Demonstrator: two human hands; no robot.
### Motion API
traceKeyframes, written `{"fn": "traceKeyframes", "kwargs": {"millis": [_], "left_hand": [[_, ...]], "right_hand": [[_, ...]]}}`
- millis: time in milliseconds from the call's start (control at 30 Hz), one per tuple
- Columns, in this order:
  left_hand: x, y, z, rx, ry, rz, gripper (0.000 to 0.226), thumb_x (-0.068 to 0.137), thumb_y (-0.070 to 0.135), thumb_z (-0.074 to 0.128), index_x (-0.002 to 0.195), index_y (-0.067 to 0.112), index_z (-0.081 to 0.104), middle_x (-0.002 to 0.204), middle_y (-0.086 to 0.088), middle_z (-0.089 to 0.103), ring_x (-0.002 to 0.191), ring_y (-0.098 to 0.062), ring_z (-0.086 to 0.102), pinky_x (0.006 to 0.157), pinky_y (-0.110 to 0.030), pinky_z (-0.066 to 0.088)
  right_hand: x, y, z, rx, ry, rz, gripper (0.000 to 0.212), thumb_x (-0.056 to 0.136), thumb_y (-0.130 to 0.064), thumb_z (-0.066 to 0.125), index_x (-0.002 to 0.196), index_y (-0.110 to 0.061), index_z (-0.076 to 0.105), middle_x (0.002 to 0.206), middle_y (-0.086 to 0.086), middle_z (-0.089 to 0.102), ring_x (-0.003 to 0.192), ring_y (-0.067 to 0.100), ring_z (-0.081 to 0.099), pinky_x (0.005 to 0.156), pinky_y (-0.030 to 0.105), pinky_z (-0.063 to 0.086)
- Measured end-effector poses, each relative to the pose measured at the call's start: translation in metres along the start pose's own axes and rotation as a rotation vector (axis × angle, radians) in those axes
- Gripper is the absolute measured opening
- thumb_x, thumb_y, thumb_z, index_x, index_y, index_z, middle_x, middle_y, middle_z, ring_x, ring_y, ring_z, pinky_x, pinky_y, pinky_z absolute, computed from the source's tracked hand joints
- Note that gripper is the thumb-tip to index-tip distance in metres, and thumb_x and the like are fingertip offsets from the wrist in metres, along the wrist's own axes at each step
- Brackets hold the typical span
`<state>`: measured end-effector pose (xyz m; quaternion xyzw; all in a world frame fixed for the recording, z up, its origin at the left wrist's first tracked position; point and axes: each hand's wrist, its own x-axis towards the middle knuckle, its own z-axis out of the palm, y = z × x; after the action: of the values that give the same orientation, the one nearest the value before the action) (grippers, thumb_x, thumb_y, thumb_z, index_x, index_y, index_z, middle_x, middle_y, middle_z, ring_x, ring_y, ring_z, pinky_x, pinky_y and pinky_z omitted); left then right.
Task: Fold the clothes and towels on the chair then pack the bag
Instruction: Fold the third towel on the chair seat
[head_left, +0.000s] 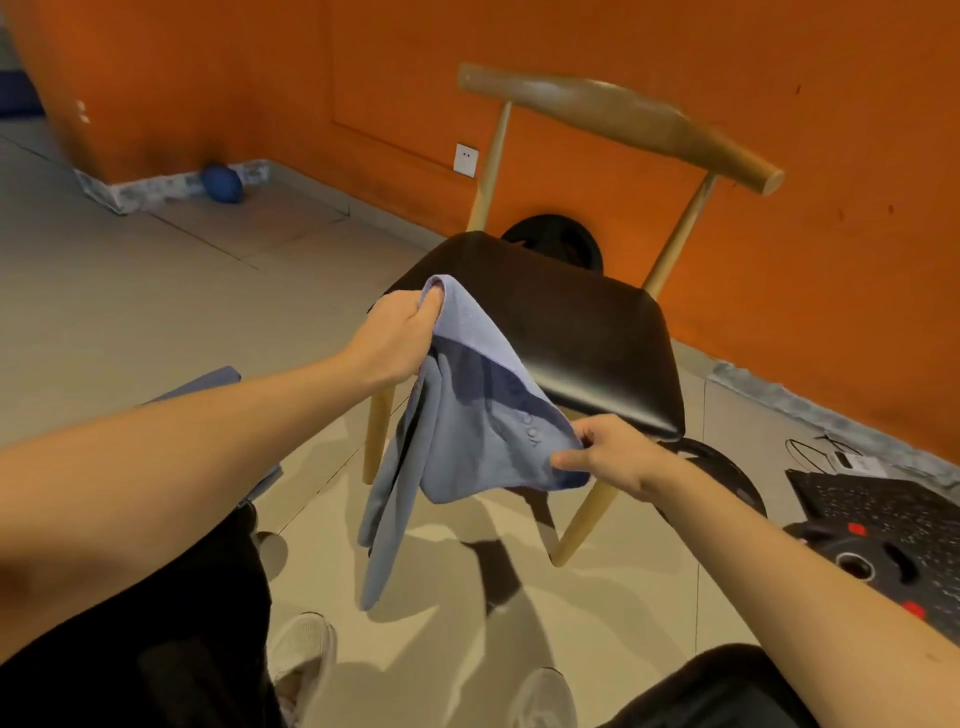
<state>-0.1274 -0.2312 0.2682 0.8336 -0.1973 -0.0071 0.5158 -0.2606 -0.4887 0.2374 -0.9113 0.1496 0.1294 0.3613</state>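
A light blue cloth (467, 415) hangs in the air in front of the chair (587, 332), whose black seat is bare. My left hand (400, 332) grips one upper corner of the cloth near the seat's left edge. My right hand (608, 457) pinches another edge lower down, near the seat's front corner. The rest of the cloth droops in folds toward the floor between the two hands. A second piece of blue fabric (208, 384) shows behind my left forearm, mostly hidden.
An orange wall stands behind the chair, with a blue ball (222, 183) at its base. A black speckled bag-like object with red marks (893, 551) lies on the floor at the right. My white shoes (301, 654) stand on pale tiles below.
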Motion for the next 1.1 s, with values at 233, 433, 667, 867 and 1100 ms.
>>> {"fn": "traceKeyframes", "kwargs": {"millis": [233, 433, 667, 867, 1100], "left_hand": [[0.015, 0.002, -0.026, 0.396, 0.089, 0.067, 0.05, 0.112, 0.039, 0.022, 0.1, 0.014, 0.064, 0.094, -0.008, 0.061, 0.089, -0.027, 0.057, 0.077, -0.037, 0.046], [0.025, -0.003, -0.034, 0.088, 0.061, -0.046, 0.05, 0.11, 0.032, 0.034, 0.087, -0.003, 0.061, 0.082, -0.01, 0.06, 0.072, -0.019, 0.048, 0.067, -0.031, 0.038], [0.052, 0.016, -0.048, -0.032, -0.15, -0.003, 0.027, 0.108, 0.029, 0.046, 0.112, 0.019, 0.071, 0.113, 0.003, 0.066, 0.103, -0.016, 0.061, 0.087, -0.032, 0.053], [0.098, 0.036, -0.042, -0.238, -0.024, -0.127, 0.052, 0.095, 0.056, 0.06, 0.099, 0.007, 0.075, 0.094, -0.009, 0.075, 0.087, -0.023, 0.07, 0.081, -0.04, 0.054], [0.179, 0.053, -0.02, -0.211, 0.112, -0.111, 0.031, 0.101, 0.037, 0.059, 0.09, 0.01, 0.069, 0.085, -0.013, 0.064, 0.073, -0.022, 0.056, 0.063, -0.029, 0.041]], "right_hand": [[-0.01, 0.002, -0.018, 0.581, 0.191, 0.008, 0.024, 0.105, -0.025, 0.056, 0.115, -0.009, 0.069, 0.11, 0.016, 0.071, 0.105, 0.032, 0.069, 0.091, 0.038, 0.059], [-0.006, -0.019, -0.037, 0.822, 0.333, -0.042, 0.026, 0.107, -0.026, 0.051, 0.117, -0.01, 0.07, 0.11, 0.014, 0.072, 0.096, 0.025, 0.068, 0.078, 0.033, 0.059], [0.01, -0.043, -0.086, 0.882, 0.283, 0.029, 0.023, 0.102, -0.016, 0.061, 0.117, -0.003, 0.07, 0.116, 0.02, 0.073, 0.103, 0.035, 0.068, 0.095, 0.05, 0.055], [0.022, -0.05, -0.142, 1.022, 0.252, 0.076, 0.014, 0.086, -0.006, 0.058, 0.073, -0.012, 0.057, 0.067, 0.004, 0.059, 0.056, 0.017, 0.055, 0.057, 0.028, 0.04], [0.075, -0.063, -0.195, 1.144, 0.414, -0.044, 0.02, 0.092, -0.013, 0.065, 0.111, -0.009, 0.061, 0.092, 0.01, 0.068, 0.073, 0.024, 0.067, 0.068, 0.036, 0.054]]}}
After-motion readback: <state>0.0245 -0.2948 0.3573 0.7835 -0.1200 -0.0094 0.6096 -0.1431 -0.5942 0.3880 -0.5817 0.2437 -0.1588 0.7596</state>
